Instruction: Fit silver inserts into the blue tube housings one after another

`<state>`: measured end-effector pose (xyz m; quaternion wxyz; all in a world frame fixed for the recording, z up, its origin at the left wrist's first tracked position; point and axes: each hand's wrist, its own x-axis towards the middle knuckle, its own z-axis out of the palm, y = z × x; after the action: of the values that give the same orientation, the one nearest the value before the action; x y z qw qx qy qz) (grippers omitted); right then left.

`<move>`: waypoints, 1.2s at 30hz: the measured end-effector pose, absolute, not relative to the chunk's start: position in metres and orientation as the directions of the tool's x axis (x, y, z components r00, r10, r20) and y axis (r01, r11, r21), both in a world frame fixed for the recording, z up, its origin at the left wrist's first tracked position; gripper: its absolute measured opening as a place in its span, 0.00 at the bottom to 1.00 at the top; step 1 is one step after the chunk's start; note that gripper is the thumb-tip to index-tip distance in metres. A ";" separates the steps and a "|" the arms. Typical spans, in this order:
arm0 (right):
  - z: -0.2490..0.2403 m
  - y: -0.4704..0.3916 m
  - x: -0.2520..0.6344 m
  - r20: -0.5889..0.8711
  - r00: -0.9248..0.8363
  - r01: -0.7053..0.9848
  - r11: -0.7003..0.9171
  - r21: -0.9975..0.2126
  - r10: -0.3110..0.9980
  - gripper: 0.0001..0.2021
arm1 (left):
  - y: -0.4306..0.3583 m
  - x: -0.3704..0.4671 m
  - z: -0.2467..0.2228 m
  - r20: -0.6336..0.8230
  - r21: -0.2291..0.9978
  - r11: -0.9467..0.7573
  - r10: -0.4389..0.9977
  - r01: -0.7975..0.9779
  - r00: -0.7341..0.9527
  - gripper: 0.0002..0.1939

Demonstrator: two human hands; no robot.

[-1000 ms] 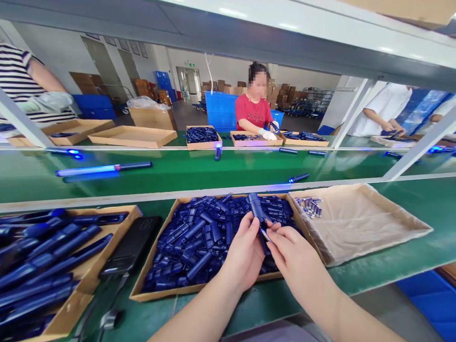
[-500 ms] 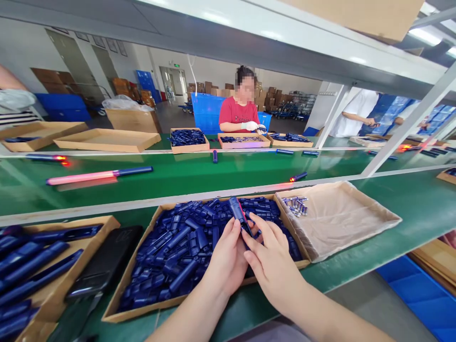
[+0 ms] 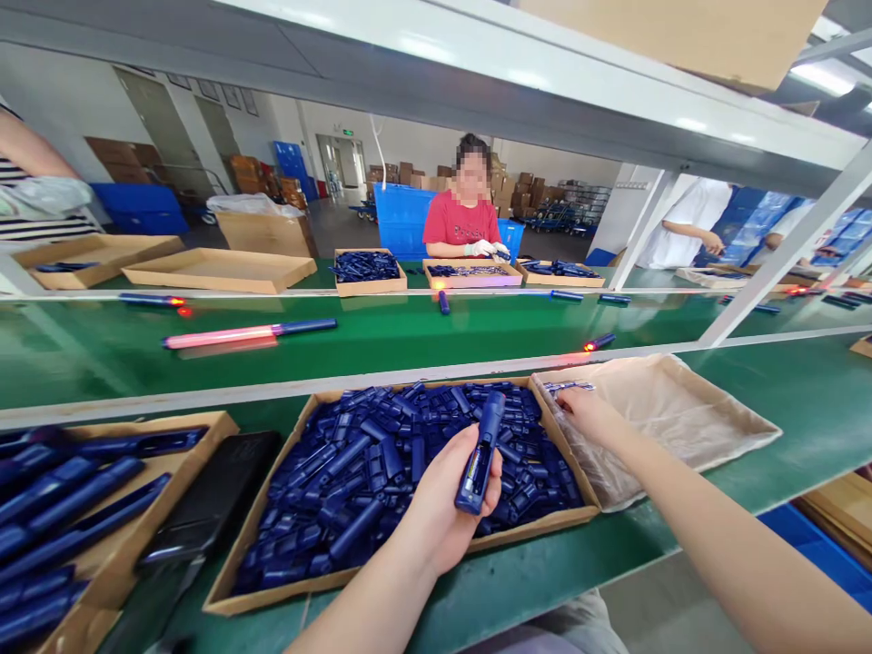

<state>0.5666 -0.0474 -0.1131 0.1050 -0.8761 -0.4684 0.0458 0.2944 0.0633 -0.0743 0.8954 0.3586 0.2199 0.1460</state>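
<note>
My left hand [image 3: 446, 490] is wrapped round a blue plastic handle [image 3: 482, 454], whose open compartment faces up and shows a battery-like cell inside. Below it lies a cardboard tray [image 3: 591, 509] heaped with small blue plastic parts [image 3: 354, 454]. My right hand [image 3: 587, 411] reaches into the left end of a lined tray [image 3: 708, 418], its fingers closed at the small metallic cells [image 3: 562, 388]. What those fingertips hold, if anything, is too small to make out.
At the left are a tray of longer blue housings [image 3: 82, 490] and a black device [image 3: 211, 495]. Lit sticks lie on the green belt [image 3: 381, 350]. A metal shelf [image 3: 477, 77] hangs overhead. Across the belt a person in red [image 3: 463, 222] handles parts.
My right hand has left the handle and moved right to the cells. The handle is turned, showing its open compartment. The sticks on the belt have shifted right.
</note>
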 end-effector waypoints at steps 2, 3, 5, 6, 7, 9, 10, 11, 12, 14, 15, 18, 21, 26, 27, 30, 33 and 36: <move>-0.107 -0.051 0.565 0.012 0.572 0.804 -0.558 -0.206 0.820 0.05 | 0.063 0.294 -0.074 -0.302 0.704 0.707 0.389 -0.072 0.870 0.11; -0.101 -0.055 0.562 0.032 0.589 0.796 -0.572 -0.199 0.808 0.05 | 0.063 0.294 -0.074 -0.307 0.699 0.713 0.372 -0.058 0.876 0.10; -0.082 -0.065 0.546 0.102 0.621 0.778 -0.596 -0.196 0.777 0.07 | 0.064 0.293 -0.074 -0.311 0.686 0.727 0.332 -0.031 0.891 0.13; -0.072 -0.070 0.532 0.153 0.605 0.792 -0.572 -0.211 0.781 0.08 | 0.063 0.292 -0.074 -0.309 0.683 0.730 0.311 -0.018 0.899 0.15; -0.061 -0.074 0.515 0.212 0.548 0.832 -0.502 -0.237 0.809 0.10 | 0.063 0.292 -0.075 -0.305 0.683 0.731 0.287 -0.002 0.908 0.16; -0.045 -0.076 0.476 0.386 0.257 0.947 -0.151 -0.285 0.886 0.09 | 0.062 0.291 -0.075 -0.298 0.684 0.730 0.250 0.023 0.921 0.17; -0.040 -0.075 0.457 0.470 0.077 0.960 0.061 -0.273 0.879 0.09 | 0.061 0.291 -0.074 -0.301 0.679 0.734 0.238 0.032 0.924 0.18; -0.038 -0.073 0.439 0.527 -0.056 0.949 0.209 -0.236 0.848 0.09 | 0.059 0.290 -0.074 -0.310 0.668 0.743 0.227 0.042 0.923 0.18; -0.038 -0.071 0.424 0.563 -0.148 0.933 0.303 -0.192 0.813 0.09 | 0.058 0.290 -0.074 -0.325 0.652 0.757 0.222 0.047 0.919 0.18; -0.046 -0.068 0.405 0.575 -0.194 0.951 0.297 -0.090 0.795 0.09 | 0.057 0.289 -0.074 -0.359 0.616 0.787 0.240 0.036 0.902 0.17; -0.052 -0.068 0.400 0.574 -0.190 0.966 0.255 -0.034 0.796 0.10 | 0.057 0.289 -0.073 -0.373 0.604 0.797 0.252 0.027 0.893 0.17; -0.065 -0.078 0.407 0.583 -0.112 0.994 0.091 0.065 0.805 0.15 | 0.059 0.288 -0.072 -0.374 0.613 0.788 0.226 0.056 0.899 0.16; -0.068 -0.091 0.450 0.552 0.170 0.984 -0.176 -0.043 0.817 0.17 | 0.063 0.288 -0.070 -0.370 0.633 0.766 0.172 0.113 0.913 0.16; -0.080 -0.097 0.556 0.181 0.720 0.694 -0.697 -0.181 0.670 0.13 | 0.066 0.288 -0.067 -0.420 0.628 0.768 0.201 0.124 0.885 0.15; -0.087 -0.096 0.571 0.123 0.739 0.673 -0.719 -0.175 0.662 0.11 | 0.066 0.288 -0.068 -0.424 0.633 0.763 0.195 0.135 0.884 0.16; -0.111 -0.091 0.591 -0.026 0.746 0.654 -0.739 -0.163 0.666 0.06 | 0.066 0.289 -0.069 -0.428 0.644 0.750 0.194 0.148 0.883 0.17; -0.126 -0.090 0.591 -0.102 0.790 0.594 -0.795 -0.122 0.605 0.07 | 0.066 0.289 -0.070 -0.427 0.652 0.744 0.200 0.146 0.882 0.17; -0.121 -0.090 0.588 -0.113 0.846 0.515 -0.854 -0.076 0.520 0.07 | 0.066 0.289 -0.070 -0.431 0.660 0.736 0.204 0.153 0.879 0.17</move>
<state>0.5875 -0.0903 -0.1210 0.0213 -0.9606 -0.2694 0.0649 0.2893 0.0657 -0.0700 0.8987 0.3632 0.2454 0.0142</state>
